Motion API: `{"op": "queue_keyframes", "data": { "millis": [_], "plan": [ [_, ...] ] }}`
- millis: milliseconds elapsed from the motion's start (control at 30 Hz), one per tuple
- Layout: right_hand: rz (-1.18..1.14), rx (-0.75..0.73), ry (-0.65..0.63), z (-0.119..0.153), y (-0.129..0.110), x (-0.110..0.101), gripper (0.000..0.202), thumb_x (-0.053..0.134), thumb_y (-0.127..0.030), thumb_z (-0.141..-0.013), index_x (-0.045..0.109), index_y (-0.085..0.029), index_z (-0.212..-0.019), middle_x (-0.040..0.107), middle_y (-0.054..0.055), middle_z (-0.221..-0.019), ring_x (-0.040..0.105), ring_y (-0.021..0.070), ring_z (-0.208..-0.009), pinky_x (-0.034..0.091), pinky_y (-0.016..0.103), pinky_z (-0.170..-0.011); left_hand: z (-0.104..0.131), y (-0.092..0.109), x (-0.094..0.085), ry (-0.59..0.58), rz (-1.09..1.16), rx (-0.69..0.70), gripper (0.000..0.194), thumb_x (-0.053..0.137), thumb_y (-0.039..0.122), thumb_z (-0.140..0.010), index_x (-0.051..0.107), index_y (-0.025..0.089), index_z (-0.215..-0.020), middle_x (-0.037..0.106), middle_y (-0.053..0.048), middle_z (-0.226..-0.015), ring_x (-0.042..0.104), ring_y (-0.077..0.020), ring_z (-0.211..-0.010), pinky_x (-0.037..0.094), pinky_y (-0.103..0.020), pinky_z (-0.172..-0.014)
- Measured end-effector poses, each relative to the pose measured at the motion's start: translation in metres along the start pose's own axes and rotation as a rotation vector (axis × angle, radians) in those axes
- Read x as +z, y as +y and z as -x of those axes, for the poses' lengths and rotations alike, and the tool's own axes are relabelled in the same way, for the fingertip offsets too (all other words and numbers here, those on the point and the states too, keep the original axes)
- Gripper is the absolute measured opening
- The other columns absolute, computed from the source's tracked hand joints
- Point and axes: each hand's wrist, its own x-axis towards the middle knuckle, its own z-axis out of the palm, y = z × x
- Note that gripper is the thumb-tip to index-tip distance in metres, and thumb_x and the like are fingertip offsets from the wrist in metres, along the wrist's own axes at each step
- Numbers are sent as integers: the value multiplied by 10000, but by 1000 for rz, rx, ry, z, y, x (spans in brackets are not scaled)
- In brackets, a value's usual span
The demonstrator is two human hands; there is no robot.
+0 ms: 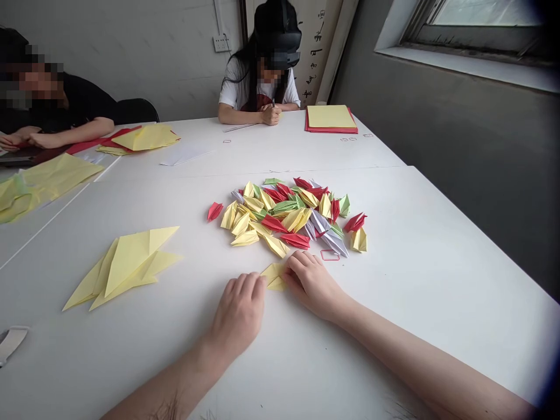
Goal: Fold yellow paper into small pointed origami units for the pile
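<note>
Bare forearms [188,370] lead to the left hand [240,306] and right hand [312,286], their narrowed fingers holding opposite ends of a small, creased yellow paper [275,276] on the white table [394,338]. Folded paper pieces [286,206] heap just beyond; tabletop stretches rightward to a slanting edge [475,226].

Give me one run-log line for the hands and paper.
left hand: at left edge of yellow paper | right hand: at its right edge | folded-paper pile: beyond hands | yellow sheets: further left
</note>
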Motion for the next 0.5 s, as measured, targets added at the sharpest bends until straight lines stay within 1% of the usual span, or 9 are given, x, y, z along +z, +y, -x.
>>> {"op": "queue_keyframes", "data": {
  "millis": [67,100,167,267,367,500],
  "plan": [
    [7,-5,1,0,0,1,119,444,-168,-904,482,-186,-793,538,51,-836,461,197,-789,360,306,-690,5,11,0,65,-49,74,342,439,105,-882,481,112,-1221,601,-134,-1152,572,-258,-1042,464,-388,-872],
    [10,-7,1,0,0,2,117,448,-166,-902,481,-185,-792,538,49,-835,460,197,-789,359,305,-689,8,16,1,65,-57,88,392,458,164,-894,449,93,-1279,564,-154,-1240,527,-281,-1144,442,-401,-937],
    [14,-9,0,-1,0,2,114,454,-166,-900,481,-186,-791,538,48,-838,460,195,-791,358,302,-688,11,24,4,37,-46,79,474,471,269,-907,414,56,-1326,515,-175,-1325,458,-300,-1243,422,-402,-989],
    [21,-7,-4,0,0,1,114,452,-167,-902,485,-186,-794,540,51,-842,461,196,-790,356,300,-683,13,28,7,-11,-16,58,525,458,353,-913,414,42,-1335,505,-179,-1347,450,-302,-1262,436,-399,-990],
    [23,-8,-8,0,0,1,107,452,-169,-903,487,-186,-803,543,49,-843,462,195,-785,355,300,-680,13,26,7,-32,9,43,531,445,382,-917,430,50,-1330,519,-175,-1338,472,-298,-1247,449,-396,-982],
    [25,-9,10,-1,1,0,95,464,-163,-898,493,-183,-810,549,45,-838,471,192,-788,355,295,-679,12,25,7,-33,-7,33,532,450,398,-916,452,48,-1317,538,-177,-1319,493,-296,-1227,458,-404,-976]
  ]
}}
